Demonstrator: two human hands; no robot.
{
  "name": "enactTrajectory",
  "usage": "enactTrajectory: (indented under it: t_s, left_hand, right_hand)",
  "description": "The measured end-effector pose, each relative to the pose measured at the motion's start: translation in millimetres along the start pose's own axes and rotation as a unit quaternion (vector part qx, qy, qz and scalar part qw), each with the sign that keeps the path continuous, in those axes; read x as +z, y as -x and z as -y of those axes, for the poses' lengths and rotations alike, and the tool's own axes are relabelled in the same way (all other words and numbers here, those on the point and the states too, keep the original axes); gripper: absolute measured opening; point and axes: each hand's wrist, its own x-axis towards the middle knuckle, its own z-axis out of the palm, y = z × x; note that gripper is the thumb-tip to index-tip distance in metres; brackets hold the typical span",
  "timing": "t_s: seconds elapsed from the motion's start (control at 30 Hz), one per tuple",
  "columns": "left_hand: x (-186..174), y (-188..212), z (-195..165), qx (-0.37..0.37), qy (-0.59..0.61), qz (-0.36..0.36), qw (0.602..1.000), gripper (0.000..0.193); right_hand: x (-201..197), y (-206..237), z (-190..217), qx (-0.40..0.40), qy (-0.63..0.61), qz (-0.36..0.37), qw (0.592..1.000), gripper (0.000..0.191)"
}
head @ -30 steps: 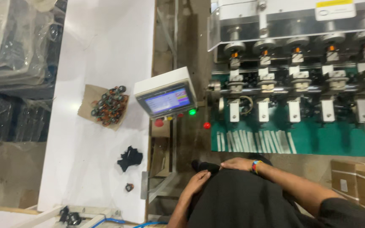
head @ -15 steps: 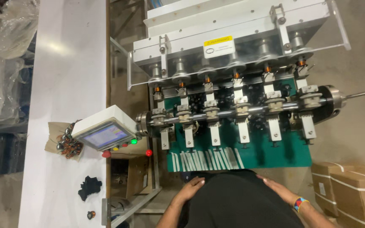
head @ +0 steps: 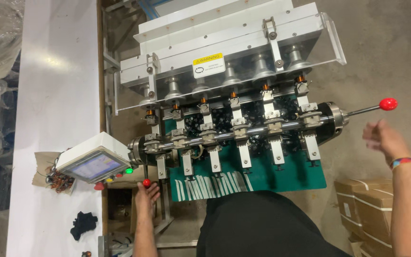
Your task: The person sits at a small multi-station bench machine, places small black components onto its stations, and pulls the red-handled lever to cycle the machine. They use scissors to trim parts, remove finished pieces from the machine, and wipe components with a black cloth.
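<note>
Half a second ago both hands lay against the dark apron at the near edge; they have since spread apart. The left hand [head: 147, 195] reaches up, open and empty, fingertips just under the small red knob [head: 147, 182] at the machine's left end. The right hand [head: 384, 138], blurred, loosely open and holding nothing, hangs near the red-balled lever [head: 388, 103] on the right. Cardboard boxes [head: 365, 204] sit shut at near right. On the white desk [head: 58, 71], brown paper [head: 41, 167] holds small coils.
</note>
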Motion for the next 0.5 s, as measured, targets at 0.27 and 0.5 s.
enactTrajectory:
  t_s: [0.27, 0.5]
  left_hand:
    - [30, -18, -51, -0.041, -0.102, 0.012, 0.994, 0.080]
    - [40, -38, -64, -0.041, -0.111, 0.018, 0.993, 0.073]
  right_hand:
    - [26, -19, 150, -0.260, 0.114, 0.070, 0.956, 0.056]
    - [50, -44, 114, -0.206, 0.346, -0.054, 0.914, 0.050]
